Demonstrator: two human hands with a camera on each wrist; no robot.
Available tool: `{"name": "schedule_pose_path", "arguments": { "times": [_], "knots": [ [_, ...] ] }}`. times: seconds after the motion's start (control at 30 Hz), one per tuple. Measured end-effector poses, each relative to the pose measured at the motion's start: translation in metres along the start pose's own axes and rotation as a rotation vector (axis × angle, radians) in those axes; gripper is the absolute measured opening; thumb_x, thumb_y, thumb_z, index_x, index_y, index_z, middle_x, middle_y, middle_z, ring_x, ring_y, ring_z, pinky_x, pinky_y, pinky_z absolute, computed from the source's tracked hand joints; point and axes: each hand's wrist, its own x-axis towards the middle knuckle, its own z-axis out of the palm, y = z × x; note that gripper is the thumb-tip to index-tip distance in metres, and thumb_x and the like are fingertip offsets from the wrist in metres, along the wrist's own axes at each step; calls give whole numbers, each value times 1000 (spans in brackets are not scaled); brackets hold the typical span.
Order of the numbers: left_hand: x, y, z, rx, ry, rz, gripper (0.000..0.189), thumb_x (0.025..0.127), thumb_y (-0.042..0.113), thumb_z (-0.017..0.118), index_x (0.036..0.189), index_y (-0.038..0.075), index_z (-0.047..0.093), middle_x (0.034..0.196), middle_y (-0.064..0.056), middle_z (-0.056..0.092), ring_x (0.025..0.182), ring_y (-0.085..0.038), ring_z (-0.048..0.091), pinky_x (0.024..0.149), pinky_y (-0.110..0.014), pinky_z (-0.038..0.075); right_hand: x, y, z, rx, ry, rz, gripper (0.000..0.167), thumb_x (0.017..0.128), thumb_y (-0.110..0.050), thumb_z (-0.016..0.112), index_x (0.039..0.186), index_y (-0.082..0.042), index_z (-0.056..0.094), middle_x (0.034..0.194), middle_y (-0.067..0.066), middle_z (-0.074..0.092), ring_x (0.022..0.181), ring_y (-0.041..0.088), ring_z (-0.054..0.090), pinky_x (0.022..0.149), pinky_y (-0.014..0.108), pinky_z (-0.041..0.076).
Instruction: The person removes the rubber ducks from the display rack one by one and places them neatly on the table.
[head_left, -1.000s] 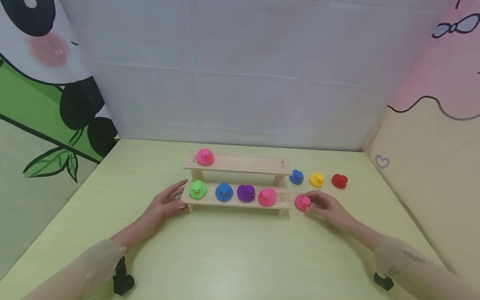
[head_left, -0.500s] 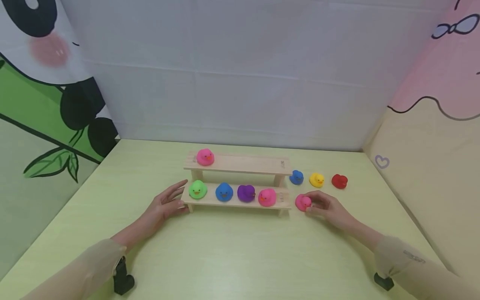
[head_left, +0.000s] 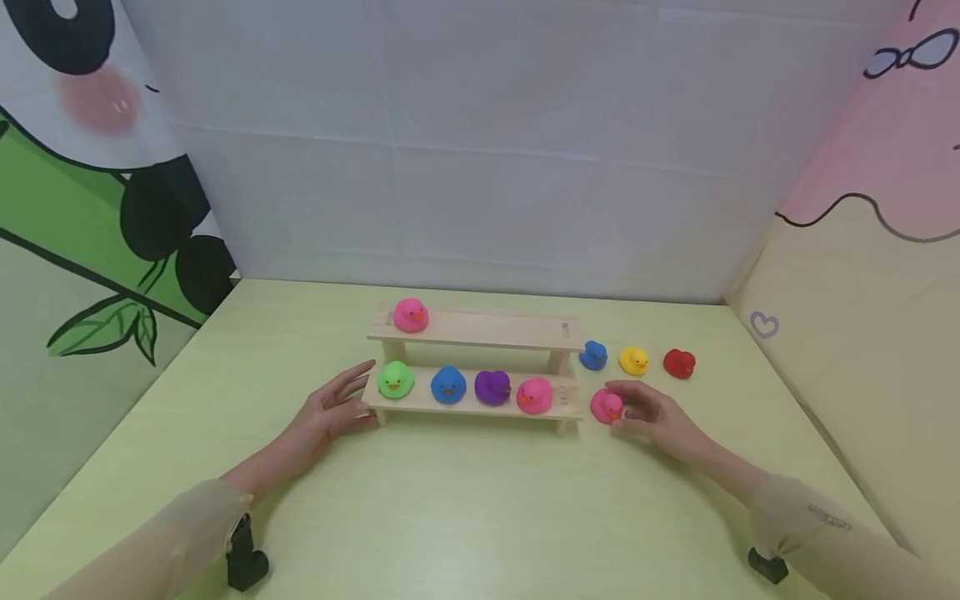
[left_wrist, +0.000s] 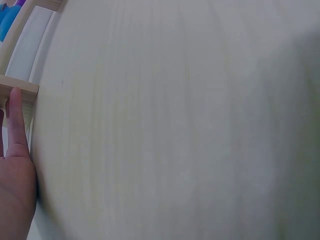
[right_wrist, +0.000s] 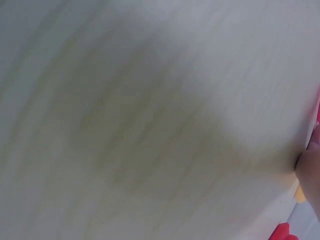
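Note:
A two-tier wooden stand (head_left: pixel 495 327) carries a pink rubber duck (head_left: pixel 411 315) at the upper left. Along its lower tier sit a green duck (head_left: pixel 395 380), a blue duck (head_left: pixel 448 385), a purple duck (head_left: pixel 492 387) and another pink duck (head_left: pixel 535 396). My left hand (head_left: pixel 324 417) touches the stand's left end with extended fingers, also seen in the left wrist view. On the table right of the stand is a loose pink duck (head_left: pixel 606 406). Around it my right hand (head_left: pixel 658 419) holds thumb and fingers apart, without a visible pinch. The right wrist view hides most of this.
Behind the right hand, a blue duck (head_left: pixel 593 355), a yellow duck (head_left: pixel 633 360) and a red duck (head_left: pixel 680 363) stand in a row on the table (head_left: pixel 480 517). A pale cloth backdrop (head_left: pixel 480 167) rises at the table's far edge.
My right thumb and fingers have spread slightly away from the loose pink duck, which stays in place. The left hand and the stand have not moved.

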Motion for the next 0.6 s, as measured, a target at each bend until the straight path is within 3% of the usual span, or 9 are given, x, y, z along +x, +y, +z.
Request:
{"name": "schedule_pose_path", "arguments": {
  "times": [0.17, 0.3, 0.47, 0.6],
  "knots": [
    [0, 0, 0, 4, 2, 1, 66, 101, 13, 52, 159, 17, 20, 162, -19, 23, 119, 1, 60, 96, -26, 56, 0, 1, 0, 16, -2, 1, 64, 90, -23, 73, 146, -12, 45, 149, 13, 49, 134, 36, 49, 96, 9, 48],
    [0, 1, 0, 6, 5, -2, 66, 101, 13, 52, 159, 17, 20, 162, -20, 22, 119, 1, 60, 96, -26, 56, 1, -1, -2, -12, -28, 15, 67, 90, -24, 73, 148, -13, 43, 151, 13, 46, 136, 37, 48, 102, 19, 51],
    [0, 0, 0, 12, 4, -2, 66, 101, 13, 53, 159, 17, 20, 162, -20, 22, 119, 1, 60, 96, -26, 56, 3, -10, -10, -80, -112, 48, 72, 88, -26, 74, 150, -14, 39, 153, 13, 44, 137, 38, 46, 105, 38, 53],
    [0, -1, 0, 7, 9, -3, 67, 101, 13, 53, 159, 17, 20, 162, -19, 23, 118, 1, 60, 96, -26, 56, 9, -22, -23, -144, -202, 31, 72, 88, -24, 74, 150, -11, 39, 152, 17, 43, 135, 40, 46, 102, 41, 55]
  ]
}}
